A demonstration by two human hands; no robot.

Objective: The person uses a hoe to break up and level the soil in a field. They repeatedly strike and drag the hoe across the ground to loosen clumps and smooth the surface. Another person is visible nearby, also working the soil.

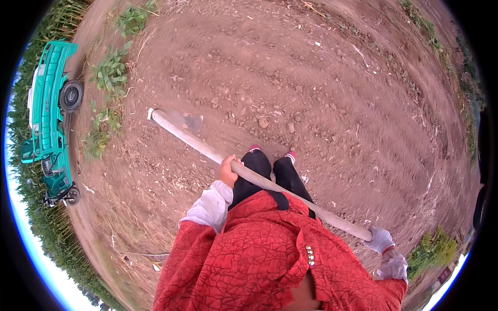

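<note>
A long-handled hoe (193, 140) slants across my body, its pale wooden shaft running from the upper left to the lower right. At its far left end a flat metal blade (193, 123) shows close to the soil, partly blending with it; I cannot tell if it touches. My left hand (228, 171), bare, wraps round the middle of the shaft in front of my thighs. Out at the lower right, my right hand (381, 240) in a whitish glove grips the shaft's butt end. Both forearms have pale sleeve covers over red sleeves.
Loose brown soil (311, 78) with clods and dry stalks spreads ahead of my feet. Leafy green plants (110, 70) line the left side. Beyond them stands a teal three-wheeled cargo vehicle (49, 103) before tall crops (62, 238). A bush (433, 251) grows at the lower right.
</note>
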